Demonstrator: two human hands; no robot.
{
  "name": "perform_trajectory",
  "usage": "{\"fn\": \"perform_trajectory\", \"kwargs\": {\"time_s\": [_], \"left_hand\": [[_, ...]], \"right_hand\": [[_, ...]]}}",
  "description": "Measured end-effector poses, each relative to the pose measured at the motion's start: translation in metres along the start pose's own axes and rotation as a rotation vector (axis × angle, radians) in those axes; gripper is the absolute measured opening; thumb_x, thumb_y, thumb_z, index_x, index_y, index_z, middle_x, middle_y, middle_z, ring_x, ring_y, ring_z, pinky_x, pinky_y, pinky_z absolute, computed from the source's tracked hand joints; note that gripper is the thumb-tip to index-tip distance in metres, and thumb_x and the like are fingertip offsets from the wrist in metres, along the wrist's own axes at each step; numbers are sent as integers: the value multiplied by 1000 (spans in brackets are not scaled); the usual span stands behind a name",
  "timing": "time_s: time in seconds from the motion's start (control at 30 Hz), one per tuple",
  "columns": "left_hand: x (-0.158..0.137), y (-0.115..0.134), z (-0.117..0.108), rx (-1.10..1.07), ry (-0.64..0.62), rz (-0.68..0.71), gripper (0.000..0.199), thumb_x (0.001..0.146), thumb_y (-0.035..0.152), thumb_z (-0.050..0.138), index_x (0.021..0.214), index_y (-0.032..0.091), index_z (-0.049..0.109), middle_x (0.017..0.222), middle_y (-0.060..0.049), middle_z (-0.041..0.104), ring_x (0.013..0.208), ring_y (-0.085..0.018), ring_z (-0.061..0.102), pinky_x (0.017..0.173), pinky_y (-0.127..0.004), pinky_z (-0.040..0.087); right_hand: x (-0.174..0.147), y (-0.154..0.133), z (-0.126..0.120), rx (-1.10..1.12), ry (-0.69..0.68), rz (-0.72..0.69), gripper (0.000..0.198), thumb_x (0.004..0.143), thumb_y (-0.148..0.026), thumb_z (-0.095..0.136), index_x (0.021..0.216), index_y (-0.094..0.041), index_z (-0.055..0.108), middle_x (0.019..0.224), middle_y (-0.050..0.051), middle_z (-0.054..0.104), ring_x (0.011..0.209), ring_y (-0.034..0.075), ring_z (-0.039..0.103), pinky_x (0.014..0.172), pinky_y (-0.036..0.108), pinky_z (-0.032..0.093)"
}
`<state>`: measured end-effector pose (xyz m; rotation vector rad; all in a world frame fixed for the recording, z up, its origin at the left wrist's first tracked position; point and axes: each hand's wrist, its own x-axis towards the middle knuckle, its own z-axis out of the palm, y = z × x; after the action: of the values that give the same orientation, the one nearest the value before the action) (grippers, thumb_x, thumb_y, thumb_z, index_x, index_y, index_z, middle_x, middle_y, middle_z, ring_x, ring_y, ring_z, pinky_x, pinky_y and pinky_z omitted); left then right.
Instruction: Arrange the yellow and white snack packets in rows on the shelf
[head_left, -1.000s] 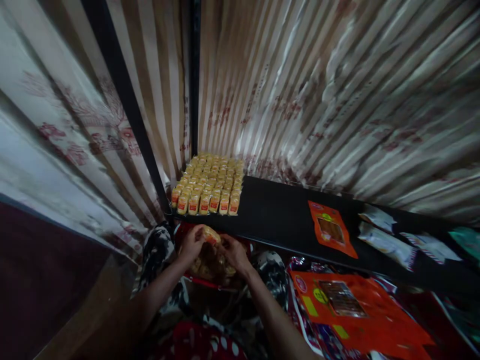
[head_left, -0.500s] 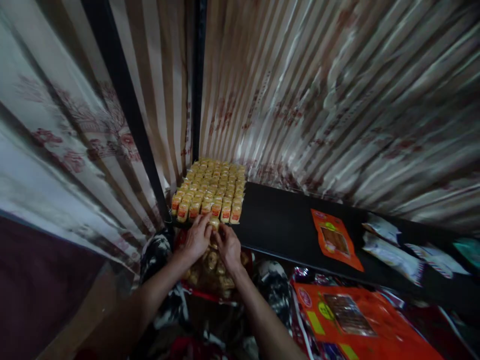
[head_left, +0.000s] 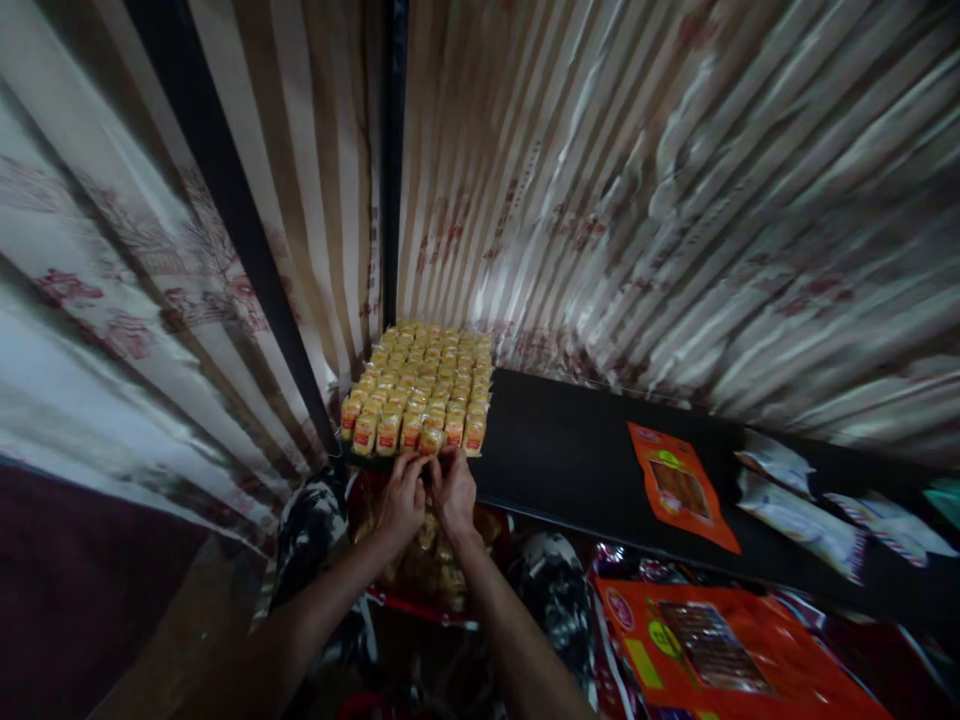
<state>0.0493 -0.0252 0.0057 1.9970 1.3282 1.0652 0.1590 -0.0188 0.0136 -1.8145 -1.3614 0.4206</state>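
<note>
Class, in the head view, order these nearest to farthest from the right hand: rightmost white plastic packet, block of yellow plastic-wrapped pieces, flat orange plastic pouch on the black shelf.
1. Block of yellow plastic-wrapped pieces: just beyond the right hand.
2. Flat orange plastic pouch: rightward, on the black shelf.
3. Rightmost white plastic packet: same shelf, farther right.

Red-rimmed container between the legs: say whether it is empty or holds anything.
Not empty: yellowish pieces show inside the red-rimmed container; how deep they go, I cannot tell.
</note>
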Motion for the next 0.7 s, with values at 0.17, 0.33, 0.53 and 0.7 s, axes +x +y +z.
{"fn": "perform_trajectory", "kwargs": {"time_s": [0.17, 0.33, 0.53, 0.7], "left_hand": [[2, -2, 3, 19, -35, -25, 47, 78, 7, 38, 122, 12, 52, 124, -14, 48, 116, -21, 50, 101, -37, 44], [3, -4, 5, 19, -58, -39, 52, 78, 7, 37, 128, 14, 49, 126, -13, 47, 119, -21, 48, 104, -39, 41], [5, -11, 10, 30, -79, -26, 54, 77, 6, 36, 129, 13, 48, 127, -13, 46, 120, -20, 47, 104, -37, 40], [7, -11, 12, 49, -84, -24, 58, 75, 5, 39, 132, 13, 45, 127, -14, 45, 118, -21, 48, 103, -38, 42]], "right_hand": [[0, 3, 4, 22, 73, -92, 19, 87, -33, 40, 91, -18, 52, 89, 8, 58, 76, 18, 58, 70, 31, 48], [-7, 3, 2, -12, 114, -168, 17, 89, -28, 40, 92, -19, 55, 91, 6, 54, 79, 16, 56, 73, 30, 49], [-9, 9, 4, -28, 45, -245, 27, 88, -18, 39, 105, -18, 60, 99, 8, 57, 92, 18, 57, 83, 31, 48], [-5, 11, 7, -30, 21, -199, 31, 85, -14, 40, 109, -19, 60, 104, 9, 57, 96, 19, 56, 86, 31, 48]]}}
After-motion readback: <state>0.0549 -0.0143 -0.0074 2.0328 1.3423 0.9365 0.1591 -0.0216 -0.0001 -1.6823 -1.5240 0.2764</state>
